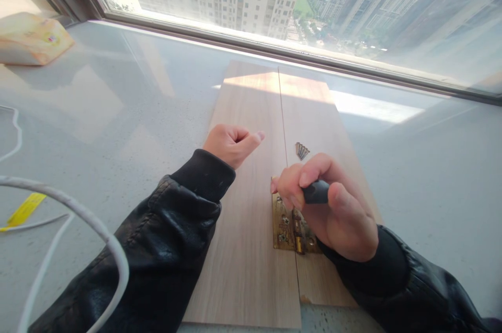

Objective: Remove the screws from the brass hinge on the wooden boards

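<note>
My right hand (341,207) is wrapped around the dark handle of a screwdriver (316,192), above a brass hinge (283,236). The screwdriver's shaft and tip are hidden by the hand. The hinge lies flat across the seam of two pale wooden boards (245,270), (327,288). Screw heads show in its left leaf; much of the right leaf is covered by my hand. My left hand (231,144) is curled closed on the left board, and nothing shows in it. Several screws (301,150) lie in a small fan on the right board, beyond my right hand.
The boards lie on a pale speckled sill (157,98) below a large window (251,45). A white cable (105,236) loops at the lower left, near a yellow tag (25,211). A soft paper pack (35,37) stands at the upper left.
</note>
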`<state>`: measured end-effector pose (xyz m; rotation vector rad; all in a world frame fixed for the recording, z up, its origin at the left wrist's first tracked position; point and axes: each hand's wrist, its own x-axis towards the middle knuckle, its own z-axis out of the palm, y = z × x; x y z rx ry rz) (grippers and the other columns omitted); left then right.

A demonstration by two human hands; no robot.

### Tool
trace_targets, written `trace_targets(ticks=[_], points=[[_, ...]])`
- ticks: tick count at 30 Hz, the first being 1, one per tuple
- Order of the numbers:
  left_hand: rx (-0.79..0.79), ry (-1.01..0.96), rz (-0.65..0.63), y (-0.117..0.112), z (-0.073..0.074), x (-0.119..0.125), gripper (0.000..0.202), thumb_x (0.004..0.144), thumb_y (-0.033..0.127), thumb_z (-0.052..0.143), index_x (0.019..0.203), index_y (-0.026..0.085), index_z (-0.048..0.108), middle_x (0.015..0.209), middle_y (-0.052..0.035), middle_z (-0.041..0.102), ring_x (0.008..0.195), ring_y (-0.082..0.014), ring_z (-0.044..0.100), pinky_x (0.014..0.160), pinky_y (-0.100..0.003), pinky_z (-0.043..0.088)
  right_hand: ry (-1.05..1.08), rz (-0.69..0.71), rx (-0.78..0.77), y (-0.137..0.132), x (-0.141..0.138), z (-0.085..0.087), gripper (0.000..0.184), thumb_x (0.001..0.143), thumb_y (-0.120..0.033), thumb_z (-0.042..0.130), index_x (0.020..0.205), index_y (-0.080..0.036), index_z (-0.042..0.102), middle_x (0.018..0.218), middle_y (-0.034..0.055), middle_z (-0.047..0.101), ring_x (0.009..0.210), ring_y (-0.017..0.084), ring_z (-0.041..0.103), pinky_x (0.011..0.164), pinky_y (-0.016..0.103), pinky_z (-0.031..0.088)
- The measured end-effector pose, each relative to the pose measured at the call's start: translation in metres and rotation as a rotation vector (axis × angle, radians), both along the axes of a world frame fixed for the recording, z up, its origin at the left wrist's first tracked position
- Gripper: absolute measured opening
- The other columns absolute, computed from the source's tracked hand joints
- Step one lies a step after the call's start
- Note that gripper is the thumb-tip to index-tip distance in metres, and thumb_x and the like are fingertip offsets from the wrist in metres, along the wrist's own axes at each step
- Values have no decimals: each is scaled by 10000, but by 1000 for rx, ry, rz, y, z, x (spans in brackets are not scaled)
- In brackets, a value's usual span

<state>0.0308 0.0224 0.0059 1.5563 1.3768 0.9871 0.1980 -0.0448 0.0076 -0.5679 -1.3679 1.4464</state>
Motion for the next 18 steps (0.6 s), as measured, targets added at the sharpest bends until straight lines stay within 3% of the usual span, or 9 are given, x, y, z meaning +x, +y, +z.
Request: trace_targets(ticks=[7,13,18], points=[[14,3,-4,0,0,0,513,789,359,565,448,184,224,480,72,158,465,-37,162,469,-249,106,-26,-123,80,3,3,-7,176,789,-378,693,905,-247,677,865,20,536,785,161,519,791,388,435],[17,9,-6,1,0,0,510,789,353,562,447,185,223,471,72,154,458,-37,162,470,-253,104,-61,-209,148,6,6,-3,276,660,-362,819,876,-249,691,723,-1,623,694,150,576,769,365,522],[12,10,0,0,1,0,508,789,346,564,448,182,225,476,71,153,462,-36,164,475,-254,103,3,-171,130,9,11,-1,175,712,-300,786,850,-236,700,768,24,697,740,160,648,814,395,571]])
